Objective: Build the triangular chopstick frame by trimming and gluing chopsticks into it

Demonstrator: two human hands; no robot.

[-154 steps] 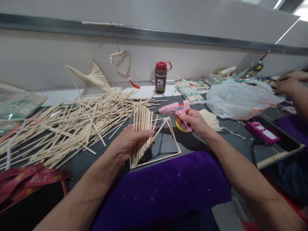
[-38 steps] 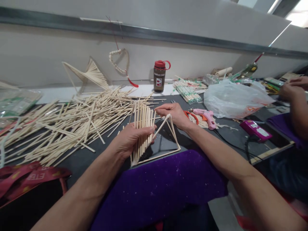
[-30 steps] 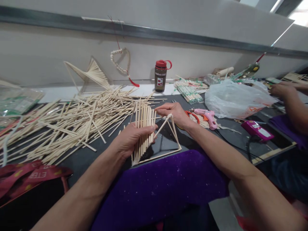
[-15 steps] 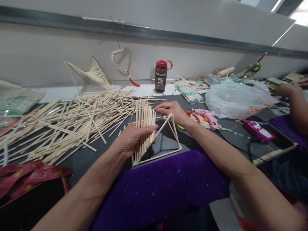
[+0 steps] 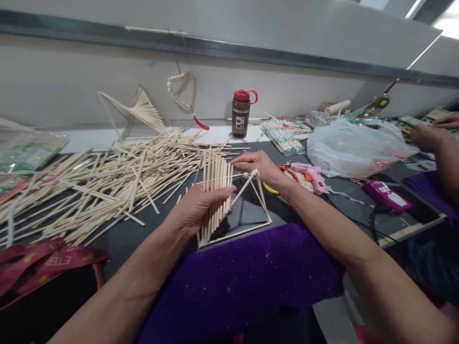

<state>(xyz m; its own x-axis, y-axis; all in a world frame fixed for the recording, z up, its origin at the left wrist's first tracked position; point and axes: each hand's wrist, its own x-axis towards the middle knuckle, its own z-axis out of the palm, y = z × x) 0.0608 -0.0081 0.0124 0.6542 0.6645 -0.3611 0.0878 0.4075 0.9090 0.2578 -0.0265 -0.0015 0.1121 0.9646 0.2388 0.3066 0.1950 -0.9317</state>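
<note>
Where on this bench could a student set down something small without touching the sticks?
Probably the dark tabletop between the loose sticks, the red lanyard and the left forearm. A narrower bare patch lies between the right hand and the wrapped sticks. It is crowded around the pink glue gun and the white plastic bag.

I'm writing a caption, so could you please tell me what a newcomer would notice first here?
Probably the heap of wooden sticks at left, then the stick frame at centre, gripped in the left hand. A red-lidded bottle stands behind, and a pink glue gun lies at right.
</note>
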